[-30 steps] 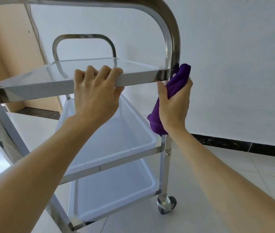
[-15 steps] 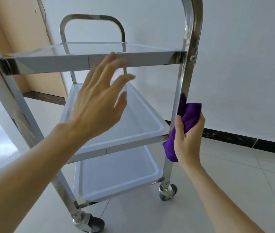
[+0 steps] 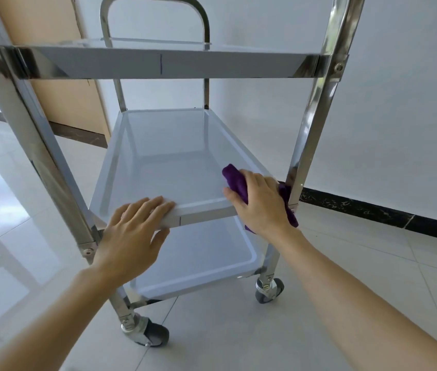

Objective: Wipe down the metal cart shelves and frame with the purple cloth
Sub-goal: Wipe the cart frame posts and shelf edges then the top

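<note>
A shiny metal cart (image 3: 316, 108) with three tray shelves stands in front of me on castors. My right hand (image 3: 261, 207) holds the bunched purple cloth (image 3: 234, 180) against the near right corner of the middle shelf (image 3: 169, 162), beside the right front post. Part of the cloth hangs below my palm by the post. My left hand (image 3: 134, 228) rests on the middle shelf's front rim, fingers laid over the top and thumb under the edge. The top shelf (image 3: 163, 65) is at eye level and the bottom shelf (image 3: 198, 263) shows below.
A white wall with a dark skirting strip (image 3: 372, 210) runs behind and to the right. A beige wooden panel (image 3: 59, 97) stands at the back left. Glossy pale floor tiles (image 3: 238, 338) surround the cart. Castors (image 3: 150, 333) sit under the near posts.
My right hand slid the cloth down the right post from the top shelf to the middle shelf's corner. My left hand let go of the top rim and came down onto the middle rim.
</note>
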Demonstrator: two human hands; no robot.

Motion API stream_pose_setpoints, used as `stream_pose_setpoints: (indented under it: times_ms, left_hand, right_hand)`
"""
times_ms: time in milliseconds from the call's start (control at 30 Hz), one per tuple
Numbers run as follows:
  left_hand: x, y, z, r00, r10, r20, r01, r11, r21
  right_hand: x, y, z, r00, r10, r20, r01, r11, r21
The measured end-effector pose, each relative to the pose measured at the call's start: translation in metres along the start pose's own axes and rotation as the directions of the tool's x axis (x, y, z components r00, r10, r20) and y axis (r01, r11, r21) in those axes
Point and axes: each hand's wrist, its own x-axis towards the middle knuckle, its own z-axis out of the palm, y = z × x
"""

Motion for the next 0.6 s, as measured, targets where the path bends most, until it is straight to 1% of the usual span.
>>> stream_pose_setpoints:
  times_ms: [33, 100, 167, 267, 367, 400, 433, 533, 600]
  left_hand:
    - [-0.002, 0.002, 0.004, 1.000, -0.017, -0.025, 0.017, 1.000, 0.004]
    - [-0.004, 0.007, 0.011, 0.997, -0.062, -0.051, 0.062, 0.998, -0.007]
    - [-0.005, 0.007, 0.015, 0.994, -0.069, -0.082, 0.069, 0.998, -0.008]
    - [-0.006, 0.000, 0.017, 0.994, -0.029, -0.109, 0.030, 1.000, 0.010]
    - [-0.006, -0.002, 0.017, 0.995, -0.004, -0.098, 0.007, 1.000, 0.027]
    - [-0.007, -0.002, 0.018, 0.996, -0.005, -0.092, 0.008, 1.000, 0.028]
    - [-0.007, -0.001, 0.017, 0.996, -0.012, -0.087, 0.014, 1.000, 0.022]
    - [-0.007, 0.004, 0.016, 0.997, -0.028, -0.073, 0.027, 1.000, -0.015]
    - [-0.006, 0.007, 0.012, 0.998, -0.038, -0.041, 0.037, 0.999, -0.033]
  right_hand:
    - [0.000, -0.007, 0.005, 0.999, 0.013, -0.052, -0.013, 1.000, -0.010]
    - [-0.004, -0.027, 0.020, 0.993, -0.033, -0.110, 0.029, 0.999, -0.036]
    - [-0.009, -0.053, 0.037, 0.989, -0.096, -0.109, 0.094, 0.995, -0.026]
    - [-0.016, -0.080, 0.053, 0.973, -0.204, -0.107, 0.202, 0.979, -0.035]
    - [-0.011, -0.057, 0.039, 0.948, -0.308, -0.075, 0.305, 0.951, -0.056]
    - [-0.008, -0.042, 0.031, 0.949, -0.306, -0.073, 0.301, 0.951, -0.073]
    - [-0.005, -0.026, 0.023, 0.962, -0.261, -0.085, 0.254, 0.964, -0.084]
    - [0.003, 0.004, 0.009, 0.983, -0.047, -0.178, 0.038, 0.998, -0.054]
    - [0.004, 0.002, 0.016, 0.976, -0.007, -0.217, -0.007, 0.998, -0.064]
